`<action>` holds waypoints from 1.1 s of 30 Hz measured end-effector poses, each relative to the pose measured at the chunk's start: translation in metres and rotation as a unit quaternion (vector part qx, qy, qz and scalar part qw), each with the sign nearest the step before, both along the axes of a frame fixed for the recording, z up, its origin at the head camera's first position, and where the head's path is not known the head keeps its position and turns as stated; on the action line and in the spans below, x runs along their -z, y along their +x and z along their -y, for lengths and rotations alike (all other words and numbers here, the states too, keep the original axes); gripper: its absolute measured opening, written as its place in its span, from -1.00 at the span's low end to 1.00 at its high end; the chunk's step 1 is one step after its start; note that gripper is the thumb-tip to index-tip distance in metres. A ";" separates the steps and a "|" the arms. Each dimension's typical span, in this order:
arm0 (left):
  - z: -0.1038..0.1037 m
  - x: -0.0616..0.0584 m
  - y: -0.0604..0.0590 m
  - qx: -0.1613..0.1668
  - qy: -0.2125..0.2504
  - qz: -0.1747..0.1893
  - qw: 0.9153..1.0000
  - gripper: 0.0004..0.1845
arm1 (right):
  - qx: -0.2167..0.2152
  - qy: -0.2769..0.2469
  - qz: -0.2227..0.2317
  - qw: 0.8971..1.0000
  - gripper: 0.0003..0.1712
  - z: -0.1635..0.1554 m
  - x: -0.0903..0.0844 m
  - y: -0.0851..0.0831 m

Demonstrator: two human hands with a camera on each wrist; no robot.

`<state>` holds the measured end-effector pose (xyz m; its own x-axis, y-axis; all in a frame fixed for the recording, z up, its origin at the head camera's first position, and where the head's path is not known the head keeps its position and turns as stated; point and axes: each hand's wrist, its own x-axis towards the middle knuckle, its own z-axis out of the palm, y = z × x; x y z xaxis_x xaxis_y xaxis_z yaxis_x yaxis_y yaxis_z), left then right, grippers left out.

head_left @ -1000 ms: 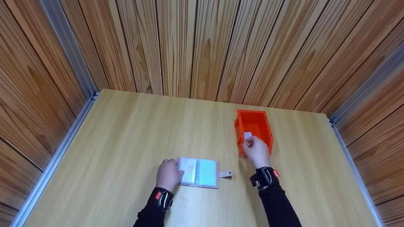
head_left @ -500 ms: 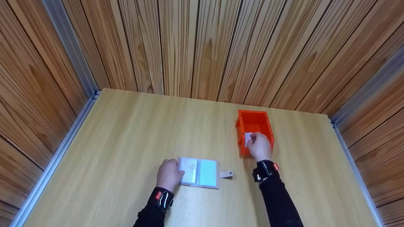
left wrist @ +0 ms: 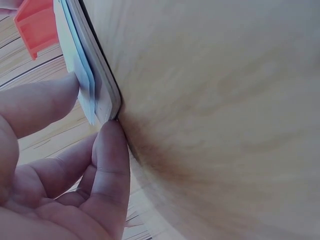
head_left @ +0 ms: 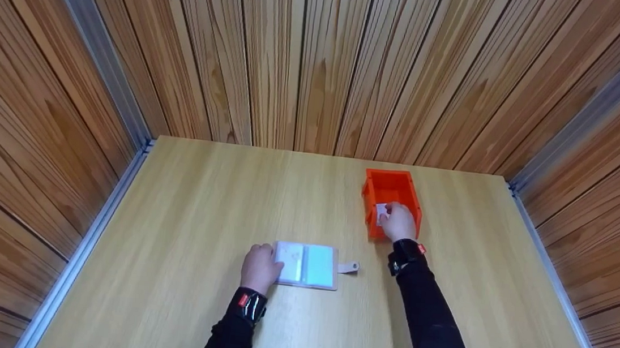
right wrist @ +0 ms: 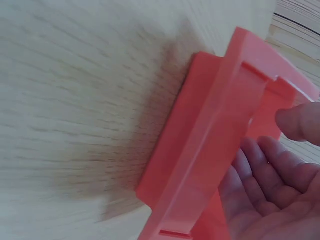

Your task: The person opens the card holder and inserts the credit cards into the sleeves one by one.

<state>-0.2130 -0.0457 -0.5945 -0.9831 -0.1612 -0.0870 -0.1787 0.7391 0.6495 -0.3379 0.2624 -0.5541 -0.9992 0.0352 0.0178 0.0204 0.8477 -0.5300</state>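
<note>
An open card holder (head_left: 319, 267) with clear sleeves and a pale blue right page lies on the table. My left hand (head_left: 259, 268) pinches its left edge; in the left wrist view the thumb lies on the pages and a fingertip is at the cover's corner. A snap strap (head_left: 349, 267) sticks out on the right. My right hand (head_left: 399, 222) is inside the orange bin (head_left: 387, 180), beside a small white card (head_left: 380, 210). In the right wrist view the thumb stands apart from the loosely bent fingers, with nothing visible between them. The hand partly hides the card.
The wooden table (head_left: 199, 203) carries the bin near its back right. Wood-panelled walls (head_left: 318, 84) rise behind it and at both sides, with grey metal rails (head_left: 93, 244) along the edges.
The white card, earlier pinched in my right hand at the bin's near left, now sits lower in the bin, with the thumb and fingers apart. My left hand has stayed on the card holder.
</note>
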 end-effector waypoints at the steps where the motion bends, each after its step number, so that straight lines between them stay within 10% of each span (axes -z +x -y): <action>1: 0.000 0.000 0.000 -0.001 0.002 0.002 1.000 -0.68 | 0.001 0.004 0.003 1.000 -0.63 0.000 0.000 -0.001; 33: 0.000 0.001 -0.001 0.001 0.001 0.005 1.000 -0.65 | 0.028 0.051 0.072 0.996 -0.75 -0.001 0.018 -0.017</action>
